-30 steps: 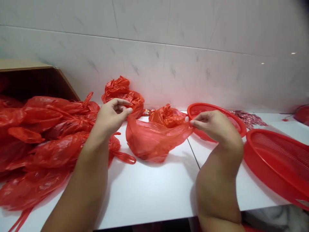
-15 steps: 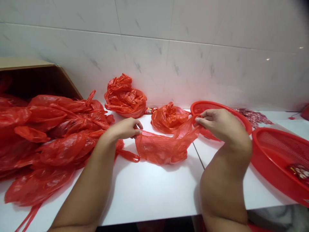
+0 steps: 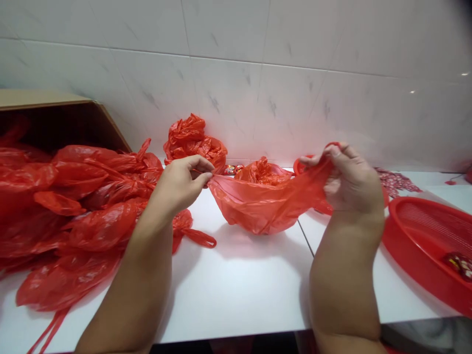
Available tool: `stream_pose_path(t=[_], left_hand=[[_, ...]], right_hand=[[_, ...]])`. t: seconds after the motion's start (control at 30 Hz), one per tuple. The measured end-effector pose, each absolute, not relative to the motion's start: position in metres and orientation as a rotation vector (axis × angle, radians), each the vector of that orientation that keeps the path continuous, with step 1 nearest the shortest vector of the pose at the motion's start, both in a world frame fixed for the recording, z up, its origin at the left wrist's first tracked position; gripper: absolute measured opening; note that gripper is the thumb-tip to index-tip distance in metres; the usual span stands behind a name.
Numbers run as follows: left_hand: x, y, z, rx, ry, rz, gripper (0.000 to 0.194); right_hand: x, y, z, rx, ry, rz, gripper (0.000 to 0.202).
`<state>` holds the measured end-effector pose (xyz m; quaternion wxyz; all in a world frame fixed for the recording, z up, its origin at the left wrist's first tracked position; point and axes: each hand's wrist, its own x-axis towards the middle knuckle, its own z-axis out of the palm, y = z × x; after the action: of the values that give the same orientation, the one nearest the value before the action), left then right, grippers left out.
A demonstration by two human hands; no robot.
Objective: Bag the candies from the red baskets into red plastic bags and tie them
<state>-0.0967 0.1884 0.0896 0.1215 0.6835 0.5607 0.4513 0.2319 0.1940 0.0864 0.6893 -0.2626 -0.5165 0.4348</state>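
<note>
A thin red plastic bag hangs stretched between my two hands, just above the white table. My left hand pinches its left rim between thumb and fingers. On the other side, my right hand grips the gathered right end of the bag, raised a little higher than the left. Behind the held bag, a crumpled red bag rests on the table, partly hidden. What the held bag contains, if anything, I cannot make out.
Several tied red bags are heaped at left, before an open cardboard box. Another crumpled bag pile leans near the tiled wall. At right stands a red basket holding small packets; a second one is mostly hidden behind my right hand.
Both hands have risen, lifting the red bag off the table. My right hand has moved right and up, pulling the bag taut and gathering its end.
</note>
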Motion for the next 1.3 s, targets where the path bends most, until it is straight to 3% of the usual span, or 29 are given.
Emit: stream_pose_path(t=[0.27,0.33,0.43,0.47,0.6,0.63,0.77,0.87,0.97,1.03,1.13,1.2,1.23,1.3], left_hand=[[-0.056,0.174,0.091,1.928,1.384,1.245,0.008],[-0.051,0.172,0.088,1.953,1.370,1.223,0.008],[-0.051,0.170,0.085,1.954,1.345,1.202,0.008],[-0.052,0.171,0.084,1.965,1.347,1.204,0.013],[-0.063,0.174,0.084,2.113,1.366,1.101,0.049],[-0.064,0.174,0.084,2.141,1.338,1.018,0.049],[-0.064,0.175,0.087,2.107,1.340,0.877,0.016],[-0.062,0.171,0.091,2.035,1.397,0.953,0.014],[-0.062,0.168,0.092,1.985,1.160,0.892,0.018],[-0.062,0.168,0.088,2.006,1.087,0.938,0.031],[-0.061,0.174,0.077,2.058,1.044,1.038,0.099],[-0.058,0.177,0.071,2.061,0.931,0.913,0.126],[-0.056,0.178,0.070,2.051,0.884,0.831,0.127],[-0.052,0.179,0.070,2.031,0.871,0.738,0.103]], right_hand=[[0.166,0.196,0.075,-0.920,-2.020,1.112,0.079],[0.139,0.198,0.068,-0.986,-2.202,1.051,0.071],[0.113,0.204,0.058,-1.052,-2.273,1.063,0.027],[0.111,0.206,0.056,-1.073,-2.252,1.097,0.022],[0.124,0.211,0.057,-1.106,-2.070,1.342,0.049],[0.130,0.211,0.058,-1.089,-2.018,1.401,0.055],[0.140,0.211,0.061,-1.015,-1.889,1.530,0.062],[0.139,0.217,0.057,-0.991,-1.766,1.544,0.060],[0.140,0.223,0.052,-0.855,-1.738,1.532,0.058],[0.144,0.224,0.051,-0.733,-1.751,1.541,0.054],[0.153,0.221,0.056,-0.625,-1.764,1.542,0.046],[0.161,0.219,0.060,-0.590,-1.800,1.532,0.036],[0.165,0.217,0.062,-0.579,-1.827,1.527,0.031],[0.172,0.216,0.065,-0.562,-1.892,1.504,0.025]])
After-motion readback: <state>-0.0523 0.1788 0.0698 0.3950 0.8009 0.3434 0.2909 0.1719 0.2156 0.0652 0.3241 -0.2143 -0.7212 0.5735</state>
